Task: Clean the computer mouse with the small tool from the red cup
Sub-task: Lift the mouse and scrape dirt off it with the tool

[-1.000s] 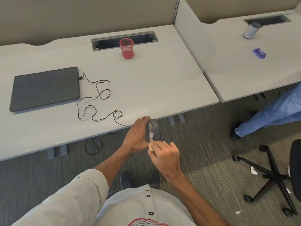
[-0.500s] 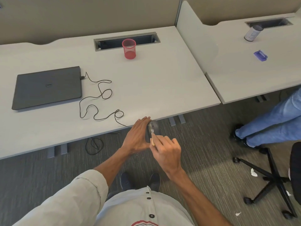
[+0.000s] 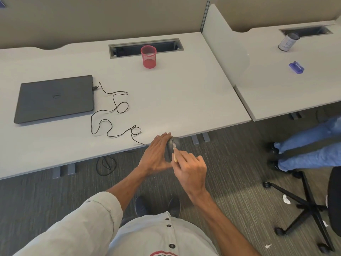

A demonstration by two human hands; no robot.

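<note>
My left hand [image 3: 156,154] holds the dark grey computer mouse [image 3: 172,147] on edge, just off the desk's front edge. My right hand [image 3: 191,169] pinches a small brush [image 3: 174,155] with a pale wooden handle; its light bristles touch the mouse near the wheel. The mouse's thin black cable [image 3: 110,115] loops back over the desk to a closed laptop [image 3: 55,98]. The red mesh cup [image 3: 148,56] stands upright at the back of the desk, apart from both hands, and looks empty.
The grey desk [image 3: 175,93] has a cable slot [image 3: 145,48] behind the cup. A neighbouring desk [image 3: 276,85] carries a tin [image 3: 287,42] and a blue box [image 3: 296,67]. A person's legs [image 3: 310,145] and a black chair base [image 3: 304,206] are on the right.
The brush tip has moved up the mouse toward its front end as my right hand stroked forward. My left hand keeps the mouse in the same place.
</note>
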